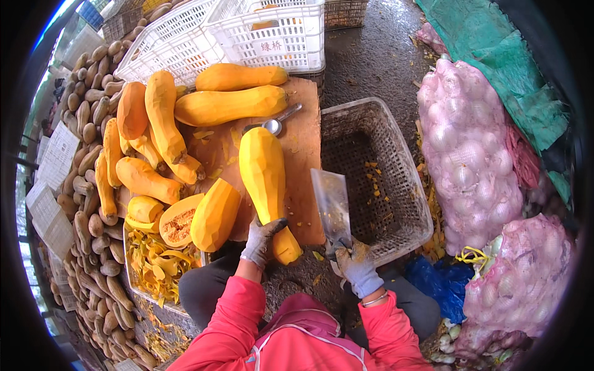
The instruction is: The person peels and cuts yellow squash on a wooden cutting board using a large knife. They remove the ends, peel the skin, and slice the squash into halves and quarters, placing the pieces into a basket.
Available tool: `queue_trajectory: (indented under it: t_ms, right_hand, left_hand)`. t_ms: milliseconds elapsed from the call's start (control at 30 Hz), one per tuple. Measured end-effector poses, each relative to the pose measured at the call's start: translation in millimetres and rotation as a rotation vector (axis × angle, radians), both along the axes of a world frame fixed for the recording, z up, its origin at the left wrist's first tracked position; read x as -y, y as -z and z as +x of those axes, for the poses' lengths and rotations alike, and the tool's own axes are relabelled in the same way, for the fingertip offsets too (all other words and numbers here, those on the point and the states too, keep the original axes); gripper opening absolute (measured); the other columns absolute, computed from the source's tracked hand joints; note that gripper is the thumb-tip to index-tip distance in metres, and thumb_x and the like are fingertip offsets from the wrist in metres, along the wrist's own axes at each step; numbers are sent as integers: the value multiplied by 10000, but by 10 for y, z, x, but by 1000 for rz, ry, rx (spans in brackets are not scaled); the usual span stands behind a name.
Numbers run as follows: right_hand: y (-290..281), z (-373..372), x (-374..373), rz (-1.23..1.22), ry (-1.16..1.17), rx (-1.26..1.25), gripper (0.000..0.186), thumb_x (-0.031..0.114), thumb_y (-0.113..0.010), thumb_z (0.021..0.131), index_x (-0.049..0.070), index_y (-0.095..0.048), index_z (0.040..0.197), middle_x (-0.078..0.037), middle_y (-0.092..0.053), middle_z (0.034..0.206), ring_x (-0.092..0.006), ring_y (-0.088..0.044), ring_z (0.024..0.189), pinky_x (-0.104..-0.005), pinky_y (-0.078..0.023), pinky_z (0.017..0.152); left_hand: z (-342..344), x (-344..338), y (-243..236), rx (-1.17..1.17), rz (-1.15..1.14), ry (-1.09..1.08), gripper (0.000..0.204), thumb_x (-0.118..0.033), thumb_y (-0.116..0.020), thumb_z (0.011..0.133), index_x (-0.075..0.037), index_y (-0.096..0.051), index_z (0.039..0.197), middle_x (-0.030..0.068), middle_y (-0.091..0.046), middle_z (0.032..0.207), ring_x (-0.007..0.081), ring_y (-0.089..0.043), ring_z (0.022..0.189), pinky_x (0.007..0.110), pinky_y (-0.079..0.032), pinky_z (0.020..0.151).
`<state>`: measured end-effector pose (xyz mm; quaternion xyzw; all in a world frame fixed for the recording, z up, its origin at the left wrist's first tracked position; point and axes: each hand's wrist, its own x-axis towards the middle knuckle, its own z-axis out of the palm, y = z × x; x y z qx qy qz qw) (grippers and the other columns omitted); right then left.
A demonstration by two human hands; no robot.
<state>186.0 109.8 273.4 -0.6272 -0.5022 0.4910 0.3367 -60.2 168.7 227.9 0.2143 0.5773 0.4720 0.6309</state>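
Note:
A peeled yellow pumpkin (262, 167), long and narrow-necked, lies on the wooden board (303, 148) with its neck toward me. My left hand (263, 240), in a grey-white glove with dark stained fingers, is closed round that neck. In my right hand (357, 267), also gloved, is a cleaver (331, 204); its broad blade points away from me, just right of the board and apart from the pumpkin. Left of the held pumpkin lie a cut pumpkin piece (216, 215) and a pumpkin half (179, 221) with its seedy flesh showing. A metal spoon (272, 127) rests behind it.
Several peeled pumpkins (229, 104) cover the board's far and left parts. A dark plastic crate (405, 173) with orange bits stands right. Peelings (162, 263) fill a container at left. White crates (266, 37) stand behind, unpeeled pumpkins (102, 272) are heaped far left, and onion sacks (467, 154) lie right.

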Motion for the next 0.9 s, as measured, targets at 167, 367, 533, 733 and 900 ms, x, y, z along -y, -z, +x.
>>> queue_trajectory:
  t_ms: [167,367,533,733,900]
  right_hand:
    - [-171,160,224,4,-198,201,307,142,-621,888,34,-707,1162,-197,-746,935,-360,-724,888,-443,-555,807]
    - [-145,192,270,2,-276,281,361,195,-629,910,59,-690,1239,-225,-722,1070,-407,-691,1008,-466,-548,879]
    - [40,141,229,-87,-250,299,388,228,-620,924,64,-674,1272,-230,-715,1116,-410,-684,1038,-474,-544,908]
    - [100,-13,210,-87,-226,326,381,238,-612,914,53,-679,1240,-242,-716,1033,-425,-689,970,-483,-548,857]
    - [-60,-328,70,11,-302,427,396,253,-609,912,93,-679,1268,-238,-714,1055,-422,-683,990,-517,-536,868]
  left_hand:
    - [-89,-240,45,-338,12,188,618,-119,-867,750,36,-585,1278,119,-704,1140,198,-669,1012,337,-549,887]
    - [-273,-548,-169,-948,14,494,590,-206,-848,706,2,-610,1204,219,-714,1134,349,-693,1067,419,-547,919]
    - [-207,-725,-259,-1545,50,612,518,-292,-823,743,-102,-562,1148,156,-712,1071,350,-683,1055,476,-501,930]
    - [-242,-346,-172,-1558,111,529,760,-340,-842,713,-114,-503,1354,141,-622,1232,352,-587,1181,473,-476,980]
    - [-564,136,-27,-1293,227,334,887,-263,-865,709,-124,-448,1479,198,-516,1419,395,-496,1312,491,-401,1115]
